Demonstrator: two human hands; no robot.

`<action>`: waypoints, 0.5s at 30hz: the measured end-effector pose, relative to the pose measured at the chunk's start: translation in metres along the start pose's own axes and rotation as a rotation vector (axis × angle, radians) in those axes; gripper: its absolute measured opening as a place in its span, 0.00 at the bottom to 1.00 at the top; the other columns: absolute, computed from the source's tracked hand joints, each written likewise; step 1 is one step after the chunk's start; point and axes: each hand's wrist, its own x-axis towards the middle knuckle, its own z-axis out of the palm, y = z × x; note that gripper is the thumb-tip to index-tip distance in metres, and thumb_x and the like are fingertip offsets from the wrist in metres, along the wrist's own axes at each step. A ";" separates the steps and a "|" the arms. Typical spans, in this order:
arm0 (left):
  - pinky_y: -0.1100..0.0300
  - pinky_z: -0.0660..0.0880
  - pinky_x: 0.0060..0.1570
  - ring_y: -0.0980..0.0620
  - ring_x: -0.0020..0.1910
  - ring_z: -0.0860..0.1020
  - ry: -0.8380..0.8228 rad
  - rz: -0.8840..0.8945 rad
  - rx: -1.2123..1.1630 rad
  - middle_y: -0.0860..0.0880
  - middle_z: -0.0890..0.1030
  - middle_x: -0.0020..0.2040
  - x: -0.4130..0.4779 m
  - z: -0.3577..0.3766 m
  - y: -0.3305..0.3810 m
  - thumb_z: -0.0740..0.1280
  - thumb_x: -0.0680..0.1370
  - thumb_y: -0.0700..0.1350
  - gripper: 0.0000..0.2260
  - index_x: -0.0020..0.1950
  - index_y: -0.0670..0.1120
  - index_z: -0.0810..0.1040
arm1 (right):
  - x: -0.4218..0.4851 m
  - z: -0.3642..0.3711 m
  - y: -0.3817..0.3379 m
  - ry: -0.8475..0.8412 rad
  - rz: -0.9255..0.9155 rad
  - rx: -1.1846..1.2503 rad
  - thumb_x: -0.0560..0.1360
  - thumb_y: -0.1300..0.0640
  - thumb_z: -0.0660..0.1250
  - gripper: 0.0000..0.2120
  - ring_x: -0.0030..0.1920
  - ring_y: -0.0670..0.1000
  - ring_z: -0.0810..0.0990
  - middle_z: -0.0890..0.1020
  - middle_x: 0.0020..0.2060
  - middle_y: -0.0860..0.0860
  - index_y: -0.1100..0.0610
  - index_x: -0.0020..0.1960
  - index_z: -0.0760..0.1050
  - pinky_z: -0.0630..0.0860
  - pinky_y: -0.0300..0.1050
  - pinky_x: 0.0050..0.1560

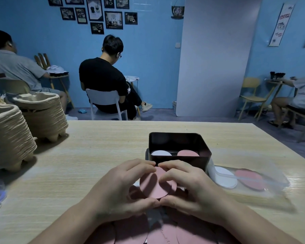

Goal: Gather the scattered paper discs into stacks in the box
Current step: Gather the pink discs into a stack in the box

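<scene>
A small stack of pink paper discs point(152, 185) sits between my two hands, just in front of the black box point(179, 150). My left hand point(120, 189) curls round the stack's left edge and my right hand point(192, 187) curls round its right edge, thumbs meeting at the near side. Inside the box lie a white stack point(161, 153) on the left and a pink stack point(187, 153) on the right. More pink discs point(139, 231) lie scattered on the table under my forearms, partly hidden.
A clear plastic bag point(250, 180) with white and pink discs lies right of the box. Tall stacks of pulp trays point(40, 115) stand at the table's left. Beyond the wooden table point(95, 155), other people sit on chairs facing away.
</scene>
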 end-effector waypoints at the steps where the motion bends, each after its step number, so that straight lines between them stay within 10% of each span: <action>1: 0.56 0.78 0.58 0.59 0.64 0.79 -0.001 -0.008 -0.015 0.58 0.80 0.65 0.000 -0.001 -0.001 0.77 0.73 0.62 0.26 0.65 0.52 0.78 | 0.000 -0.001 -0.001 0.012 0.005 -0.002 0.78 0.40 0.73 0.15 0.70 0.44 0.74 0.75 0.69 0.45 0.48 0.57 0.78 0.74 0.41 0.63; 5: 0.58 0.78 0.52 0.58 0.52 0.81 0.029 -0.025 -0.077 0.59 0.82 0.52 -0.001 -0.004 -0.003 0.78 0.72 0.57 0.20 0.59 0.50 0.79 | -0.001 -0.003 -0.003 0.043 0.018 -0.002 0.77 0.40 0.73 0.13 0.67 0.41 0.74 0.76 0.67 0.43 0.47 0.53 0.76 0.68 0.29 0.57; 15: 0.58 0.79 0.50 0.56 0.49 0.83 0.066 0.003 -0.164 0.57 0.83 0.49 0.000 -0.001 0.000 0.81 0.71 0.52 0.17 0.54 0.46 0.82 | -0.001 -0.001 -0.003 0.066 0.004 0.037 0.73 0.38 0.75 0.18 0.68 0.42 0.76 0.78 0.67 0.47 0.50 0.50 0.76 0.75 0.36 0.58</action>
